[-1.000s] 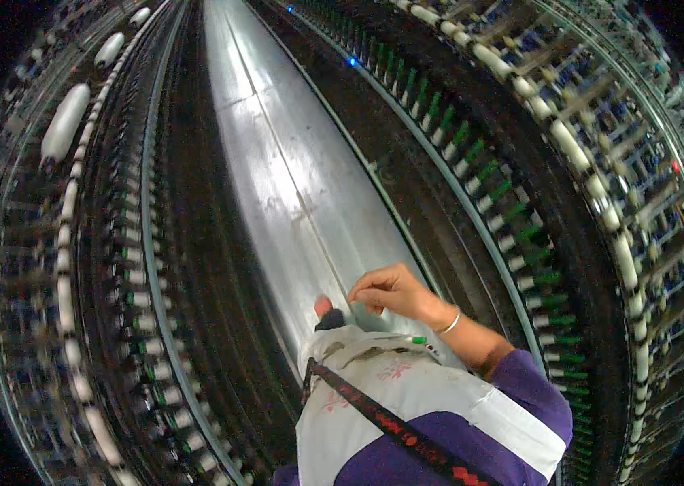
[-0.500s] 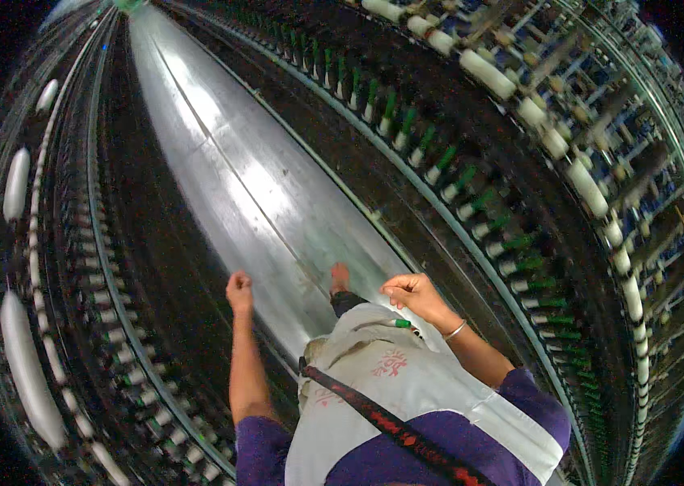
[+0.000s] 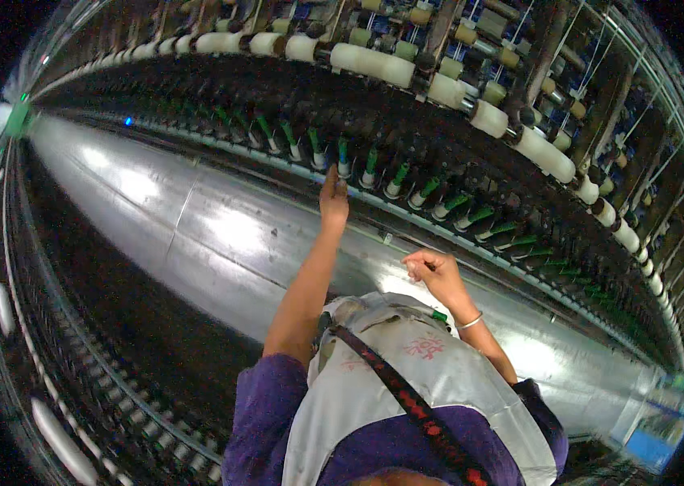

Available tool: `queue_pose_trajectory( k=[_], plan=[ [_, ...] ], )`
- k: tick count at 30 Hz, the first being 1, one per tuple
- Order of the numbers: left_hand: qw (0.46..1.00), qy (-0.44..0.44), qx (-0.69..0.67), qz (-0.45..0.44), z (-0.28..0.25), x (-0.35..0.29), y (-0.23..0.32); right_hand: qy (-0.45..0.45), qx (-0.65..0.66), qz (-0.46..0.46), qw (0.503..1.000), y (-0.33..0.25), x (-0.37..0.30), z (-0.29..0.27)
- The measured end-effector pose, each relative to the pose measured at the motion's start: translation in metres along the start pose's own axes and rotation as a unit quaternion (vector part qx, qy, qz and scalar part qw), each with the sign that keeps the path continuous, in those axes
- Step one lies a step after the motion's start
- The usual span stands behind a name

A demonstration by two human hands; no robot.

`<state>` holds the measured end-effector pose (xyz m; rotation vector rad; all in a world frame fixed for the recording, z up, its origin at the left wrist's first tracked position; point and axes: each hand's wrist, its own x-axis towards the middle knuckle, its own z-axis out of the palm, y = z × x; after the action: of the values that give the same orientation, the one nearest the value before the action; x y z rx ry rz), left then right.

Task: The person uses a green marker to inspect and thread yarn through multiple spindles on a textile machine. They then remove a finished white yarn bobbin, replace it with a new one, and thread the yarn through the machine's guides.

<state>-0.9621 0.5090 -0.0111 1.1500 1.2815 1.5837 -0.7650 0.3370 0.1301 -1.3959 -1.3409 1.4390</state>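
Note:
My left hand [image 3: 334, 198] reaches out to the row of spindles, fingers stretched and slightly apart. Its fingertips are at the base of one upright bobbin [image 3: 344, 156], blue-green above and white below; whether they touch it I cannot tell. To the right along the same rail stand more green-topped bobbins [image 3: 398, 180]. Held lower and nearer my body, my right hand [image 3: 437, 277] is closed in a pinch, thumb against the fingers. Anything in that pinch is too small to make out. A bracelet [image 3: 470, 321] circles the right wrist.
Above the spindles runs a line of white rollers [image 3: 370, 65], with machine frames behind. A shiny metal floor strip [image 3: 229, 231] lies between two machine rows. Large white spools [image 3: 61, 441] hang at the left. A blue-and-white object [image 3: 656, 437] stands at the aisle's right end.
My view has turned toward the right-hand machine. My left hand has moved forward from over the aisle to a bobbin. My right hand remains pinched before my body.

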Motion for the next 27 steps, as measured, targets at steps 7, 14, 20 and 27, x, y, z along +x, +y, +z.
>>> queue_pose_trajectory(
  k=[7, 14, 20, 27],
  plan=[
    [0.933, -0.287, 0.217, 0.011, -0.002, 0.093, -0.023, -0.252, -0.085, -0.032, 0.963, -0.048, 0.006, 0.109],
    [0.931, -0.356, 0.027, 0.071, -0.016, 0.121, 0.087, -0.052, -0.519, -0.192, 0.832, -0.063, 0.033, 0.213],
    [0.928, -0.174, -0.321, -0.076, -0.093, 0.129, 0.162, -0.007, -0.61, -0.134, 0.781, -0.05, 0.027, 0.248],
    [0.81, -0.088, -0.469, -0.34, -0.168, 0.103, 0.147, -0.132, -0.486, -0.011, 0.864, -0.021, 0.009, 0.286]
  ],
)
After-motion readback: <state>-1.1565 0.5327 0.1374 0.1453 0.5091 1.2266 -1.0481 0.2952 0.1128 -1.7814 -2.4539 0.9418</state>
